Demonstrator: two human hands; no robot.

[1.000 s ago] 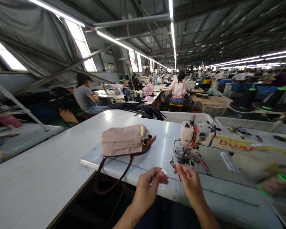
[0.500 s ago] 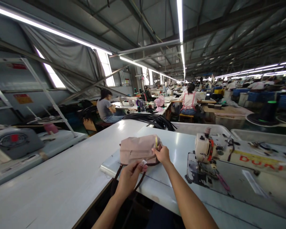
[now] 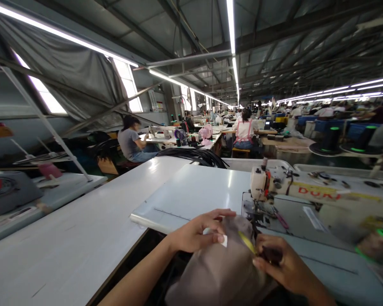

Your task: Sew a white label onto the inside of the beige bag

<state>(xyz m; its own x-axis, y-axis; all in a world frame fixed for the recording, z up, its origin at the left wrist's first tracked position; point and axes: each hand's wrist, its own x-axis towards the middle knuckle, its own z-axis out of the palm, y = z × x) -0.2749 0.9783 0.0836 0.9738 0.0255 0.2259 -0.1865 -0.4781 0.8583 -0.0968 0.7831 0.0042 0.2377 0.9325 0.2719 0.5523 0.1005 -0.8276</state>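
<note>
A pinkish-beige fabric bag [image 3: 220, 272] hangs at the front edge of the table, close to me and partly blurred. My left hand [image 3: 204, 231] pinches a small white tag [image 3: 224, 241] between thumb and finger, its other fingers lying over the top of the bag. On the bag's right side, my right hand [image 3: 282, 261] is closed around its dark-trimmed edge. A yellow strip [image 3: 247, 243] shows on the fabric beside my right fingers. The bag's lower part runs out of view.
To the right stands a white sewing machine [image 3: 293, 187], its needle area close to the bag. A bundle of black strips [image 3: 194, 155] lies at the table's far end. A thread cone [image 3: 378, 244] is at the right. Co-workers sit farther back.
The bag has come off the tabletop toward me and to the right, turned on end. Both hands moved with it, the left still pinching the white tag. The view has shifted slightly right.
</note>
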